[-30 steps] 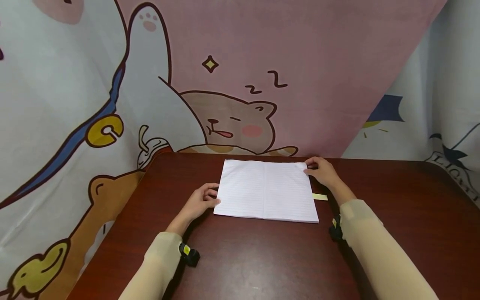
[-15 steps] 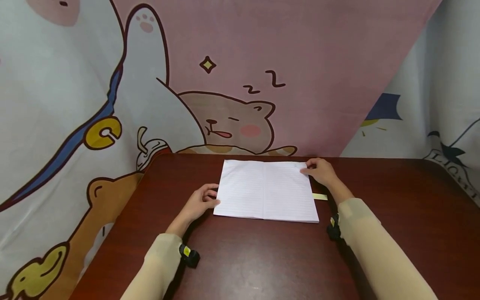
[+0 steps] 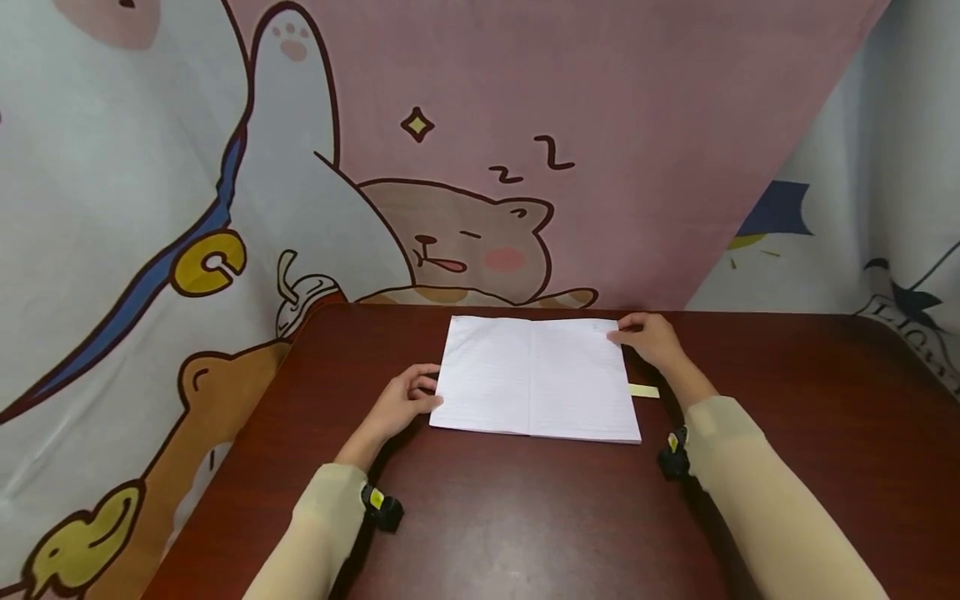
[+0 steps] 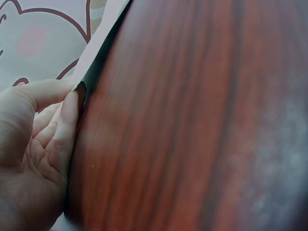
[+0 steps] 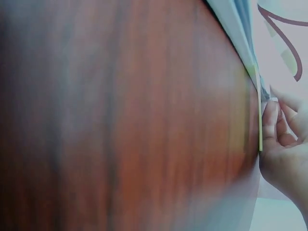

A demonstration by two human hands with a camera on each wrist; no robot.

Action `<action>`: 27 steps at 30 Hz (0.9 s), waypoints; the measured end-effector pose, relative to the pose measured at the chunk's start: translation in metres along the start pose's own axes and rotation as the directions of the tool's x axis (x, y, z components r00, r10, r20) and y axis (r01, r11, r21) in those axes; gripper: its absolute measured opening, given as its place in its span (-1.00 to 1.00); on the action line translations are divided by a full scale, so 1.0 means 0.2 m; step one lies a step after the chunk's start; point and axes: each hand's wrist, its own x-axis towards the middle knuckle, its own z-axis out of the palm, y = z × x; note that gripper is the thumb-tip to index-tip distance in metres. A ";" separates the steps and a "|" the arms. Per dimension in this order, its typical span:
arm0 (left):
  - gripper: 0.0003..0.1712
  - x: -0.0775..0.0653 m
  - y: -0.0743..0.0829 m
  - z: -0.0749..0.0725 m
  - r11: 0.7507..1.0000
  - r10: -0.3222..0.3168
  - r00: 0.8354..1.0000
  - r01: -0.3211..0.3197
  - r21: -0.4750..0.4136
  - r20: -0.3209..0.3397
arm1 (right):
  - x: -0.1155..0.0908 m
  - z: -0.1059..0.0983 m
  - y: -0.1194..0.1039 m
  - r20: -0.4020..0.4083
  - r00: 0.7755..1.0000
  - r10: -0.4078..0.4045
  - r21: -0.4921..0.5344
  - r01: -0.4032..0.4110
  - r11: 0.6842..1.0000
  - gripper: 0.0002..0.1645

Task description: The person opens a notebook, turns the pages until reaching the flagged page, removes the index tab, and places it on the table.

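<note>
An open notebook (image 3: pixel 487 379) with lined white pages lies on the dark red-brown table, its centre fold running away from me. At its left edge my left hand (image 3: pixel 397 404) pinches the pages, thumb on top; in the left wrist view the thumb and a finger meet on the edge of the notebook (image 4: pixel 100 48). My right hand (image 3: pixel 651 340) is at the upper right corner, pinching it between thumb and fingers. In the right wrist view the fingertips of the right hand (image 5: pixel 286 132) close on the page edge. A pale yellow strip (image 3: pixel 644 391) sticks out from the notebook's right side.
The table (image 3: pixel 480 508) reaches to a cloth backdrop (image 3: pixel 637 167) printed with cartoon animals, close behind the notebook. Black wrist cameras sit on both forearms, the left camera (image 3: pixel 386 510) and the right camera (image 3: pixel 673 457) near the tabletop.
The right thumb moved inward over the upper right page corner, then slightly back toward the edge; small faint marks now show at that corner. The left hand and notebook stay in place.
</note>
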 end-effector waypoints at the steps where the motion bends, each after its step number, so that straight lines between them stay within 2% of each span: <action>1: -0.37 0.00 0.00 0.00 1.000 0.004 1.000 -0.004 -0.001 0.000 | 0.00 -0.01 0.00 -0.003 1.000 -0.001 0.010 0.001 1.000 -0.53; 9: -0.38 0.00 0.01 0.00 1.000 0.001 1.000 -0.001 0.005 -0.005 | -0.04 -0.01 -0.03 -0.059 0.996 -0.073 -0.011 0.072 0.997 -0.71; 16: -0.40 0.00 0.00 0.00 1.000 0.004 1.000 -0.004 0.014 -0.012 | -0.07 -0.01 -0.05 -0.077 0.990 -0.115 0.005 0.115 0.993 -0.70; 20: -0.39 0.00 0.01 0.00 1.000 0.002 1.000 -0.002 0.017 -0.016 | -0.08 -0.01 -0.06 -0.089 0.987 -0.134 0.057 0.140 0.989 -0.72; 23: -0.38 -0.01 0.04 0.00 1.000 -0.004 1.000 0.004 0.013 0.000 | -0.08 -0.01 -0.05 -0.083 0.987 -0.137 0.135 0.147 0.980 -0.73; 27: -0.38 -0.06 0.14 0.00 1.000 -0.005 1.000 0.005 0.010 0.025 | -0.08 -0.01 -0.04 -0.056 0.988 -0.141 0.208 0.149 0.967 -0.72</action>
